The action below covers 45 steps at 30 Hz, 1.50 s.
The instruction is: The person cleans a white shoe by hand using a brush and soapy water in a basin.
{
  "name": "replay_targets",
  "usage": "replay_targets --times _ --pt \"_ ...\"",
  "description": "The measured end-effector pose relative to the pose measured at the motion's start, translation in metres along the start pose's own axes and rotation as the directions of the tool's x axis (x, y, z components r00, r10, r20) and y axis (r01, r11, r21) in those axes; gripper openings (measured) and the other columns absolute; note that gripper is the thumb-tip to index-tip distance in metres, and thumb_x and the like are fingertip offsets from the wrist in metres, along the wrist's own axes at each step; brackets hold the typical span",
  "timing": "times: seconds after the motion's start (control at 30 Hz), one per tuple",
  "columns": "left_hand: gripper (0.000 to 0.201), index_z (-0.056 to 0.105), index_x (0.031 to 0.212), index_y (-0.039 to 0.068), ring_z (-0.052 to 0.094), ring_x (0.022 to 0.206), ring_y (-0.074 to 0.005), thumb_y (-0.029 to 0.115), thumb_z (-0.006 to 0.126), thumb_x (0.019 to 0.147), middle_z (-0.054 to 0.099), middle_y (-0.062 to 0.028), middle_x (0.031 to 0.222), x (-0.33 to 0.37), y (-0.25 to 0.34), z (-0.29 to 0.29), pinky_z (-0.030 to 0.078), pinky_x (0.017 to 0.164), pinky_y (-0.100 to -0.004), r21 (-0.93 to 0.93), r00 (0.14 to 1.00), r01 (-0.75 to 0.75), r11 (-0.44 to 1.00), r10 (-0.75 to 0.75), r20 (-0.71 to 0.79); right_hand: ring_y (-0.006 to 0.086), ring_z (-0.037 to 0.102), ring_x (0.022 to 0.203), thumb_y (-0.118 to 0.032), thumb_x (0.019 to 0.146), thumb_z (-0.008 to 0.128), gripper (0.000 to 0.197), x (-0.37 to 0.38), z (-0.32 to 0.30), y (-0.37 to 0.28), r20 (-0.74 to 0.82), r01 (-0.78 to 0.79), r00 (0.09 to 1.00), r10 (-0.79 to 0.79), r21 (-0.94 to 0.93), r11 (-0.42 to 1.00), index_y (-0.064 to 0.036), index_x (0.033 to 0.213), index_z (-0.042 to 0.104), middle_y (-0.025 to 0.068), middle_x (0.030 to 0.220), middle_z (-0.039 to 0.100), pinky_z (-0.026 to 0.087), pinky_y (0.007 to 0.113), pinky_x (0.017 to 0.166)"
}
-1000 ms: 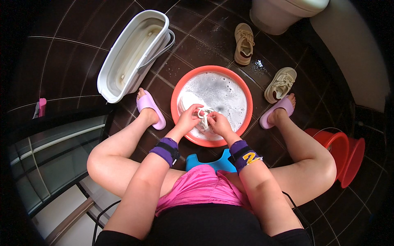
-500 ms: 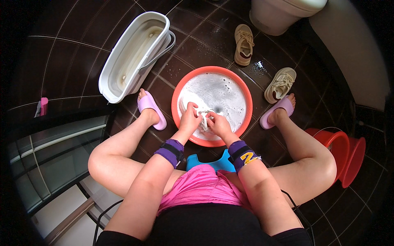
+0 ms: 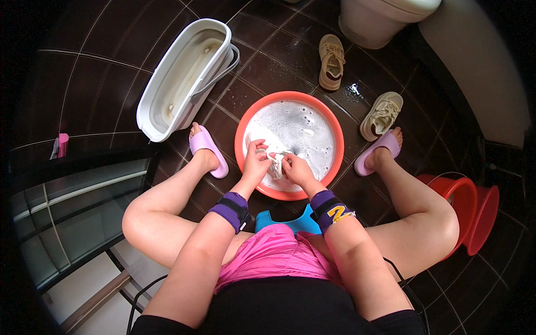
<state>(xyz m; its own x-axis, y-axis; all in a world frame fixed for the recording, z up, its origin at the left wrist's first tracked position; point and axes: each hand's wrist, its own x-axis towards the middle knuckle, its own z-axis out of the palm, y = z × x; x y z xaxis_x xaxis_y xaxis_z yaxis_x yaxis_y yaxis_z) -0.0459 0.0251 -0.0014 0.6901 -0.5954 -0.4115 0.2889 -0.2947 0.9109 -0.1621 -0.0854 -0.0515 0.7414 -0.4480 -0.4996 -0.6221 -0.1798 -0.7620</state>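
Observation:
An orange-red basin [image 3: 339,142] of foamy water stands on the floor between my feet. At its near left side lies a wet white item [image 3: 275,163], soft and folded; suds cover part of it, and I cannot tell whether it is cloth or a shoe. My right hand [image 3: 297,170] pinches a bunched part of it, fingertips pressed together. Just to the left, my left hand [image 3: 257,162] has its fingers apart over the item, with the thumb close to the folds.
A white-grey oblong bucket [image 3: 146,106] with some water stands at the far left. Two beige sneakers [image 3: 331,61] rest beyond and right of the basin. Red buckets [image 3: 481,220] are at the right, a blue stool [image 3: 285,223] is under me, and a white toilet [image 3: 368,22] stands at the back.
My left hand's fingers have loosened and spread apart from the white item. The right hand stays pinched on it in nearly the same place.

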Motion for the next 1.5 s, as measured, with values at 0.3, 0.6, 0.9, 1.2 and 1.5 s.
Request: replay_targets --times 0.3,0.6,0.9,1.2,1.5 --pt "0.032 0.059 0.109 0.003 0.064 0.081 -0.0165 -0.001 0.067 0.078 0.062 -0.0079 0.085 0.002 0.000 -0.001 0.052 0.071 -0.0272 0.282 0.998 0.049 0.958 -0.054 0.010 0.0161 0.063 0.054 -0.015 0.088 0.058 0.012 -0.010 -0.006 -0.015 0.098 -0.027 0.995 0.009 0.183 0.983 -0.0044 0.094 0.057 0.0108 0.066 0.066 0.050 0.031 0.053" --pt "0.015 0.048 0.088 0.005 0.058 0.076 -0.0389 0.007 0.060 0.078 0.058 -0.0141 0.078 -0.012 0.000 0.006 0.047 0.065 -0.0456 0.801 0.897 -0.296 0.520 0.440 0.045 0.0234 0.066 0.057 -0.023 0.089 0.054 0.019 -0.008 0.008 -0.012 -0.052 0.083 0.995 -0.085 -0.037 0.996 -0.0045 0.088 0.056 0.0133 0.063 0.065 0.052 0.036 0.057" --pt "0.018 0.043 0.092 0.007 0.059 0.074 -0.0426 0.008 0.057 0.082 0.058 -0.0187 0.074 -0.015 -0.015 0.010 0.044 0.062 -0.0493 0.641 0.998 -0.051 0.766 0.054 0.015 0.0244 0.067 0.057 -0.022 0.090 0.050 0.020 -0.007 0.005 -0.007 -0.072 0.063 0.996 -0.060 0.038 0.997 -0.0029 0.086 0.054 0.0148 0.066 0.065 0.053 0.037 0.057" --pt "0.016 0.051 0.085 0.008 0.061 0.067 -0.0342 0.017 0.062 0.078 0.059 -0.0122 0.069 -0.013 0.001 0.007 0.047 0.058 -0.0434 0.648 0.998 0.054 0.760 -0.029 -0.048 0.0197 0.066 0.056 -0.018 0.092 0.049 0.017 -0.018 -0.006 -0.032 0.105 -0.127 0.989 0.101 0.282 0.951 -0.0031 0.086 0.051 0.0120 0.067 0.065 0.052 0.033 0.052" --pt "0.011 0.056 0.085 0.008 0.062 0.068 -0.0309 0.016 0.062 0.081 0.062 -0.0082 0.072 -0.004 0.001 -0.009 0.049 0.060 -0.0406 0.895 0.869 -0.337 0.292 0.463 0.177 0.0197 0.066 0.053 -0.017 0.092 0.050 0.015 -0.016 0.019 -0.015 -0.021 0.042 0.999 -0.039 0.151 0.988 -0.0025 0.087 0.050 0.0120 0.066 0.064 0.052 0.032 0.048"
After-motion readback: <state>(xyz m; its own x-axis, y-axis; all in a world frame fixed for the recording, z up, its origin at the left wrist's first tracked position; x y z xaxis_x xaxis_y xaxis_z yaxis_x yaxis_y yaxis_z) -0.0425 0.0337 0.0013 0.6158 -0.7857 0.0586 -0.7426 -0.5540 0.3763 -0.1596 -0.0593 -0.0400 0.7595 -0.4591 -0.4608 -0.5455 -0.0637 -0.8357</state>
